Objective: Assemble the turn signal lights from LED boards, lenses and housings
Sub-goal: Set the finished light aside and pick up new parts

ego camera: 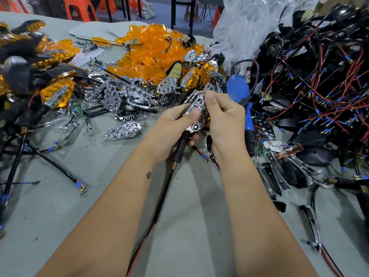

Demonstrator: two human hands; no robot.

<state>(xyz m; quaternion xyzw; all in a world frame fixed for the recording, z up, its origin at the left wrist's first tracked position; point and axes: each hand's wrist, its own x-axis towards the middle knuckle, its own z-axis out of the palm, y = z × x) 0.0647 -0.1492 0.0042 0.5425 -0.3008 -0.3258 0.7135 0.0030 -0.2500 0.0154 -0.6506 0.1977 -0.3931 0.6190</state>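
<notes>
Both hands meet over the middle of the grey worktop (95, 172), and everything else can be placed from the chrome reflector (196, 114) they share. The left hand (175, 132) holds the reflector from below and from the left, its thumb lying across the honeycomb face and its fingers curled under the black housing behind it — a closed grip on the part. The right hand (223, 116) comes in from the right, thumb and fingers pinching the reflector's upper tip, so that grip is clamped on the same piece.

A black cable (159, 206) drops from under the reflector toward the viewer, with a red wire alongside it lower down.

Just beyond the reflector lies a heap of loose chrome reflectors (123, 96), and past those, farther from the viewer, a pile of orange lenses (151, 50). Well to the left of the reflector sit finished turn signals (58, 92) with orange faces and black bodies. Just to its right lies a blue tool (239, 92), its handle running toward the viewer beside the right wrist. Farther right is a tangle of black housings with red and blue-tipped wires (319, 92) — and above that, crumpled clear plastic bags (249, 23). Nearer the viewer on the right are several chrome trim strips (279, 176).
</notes>
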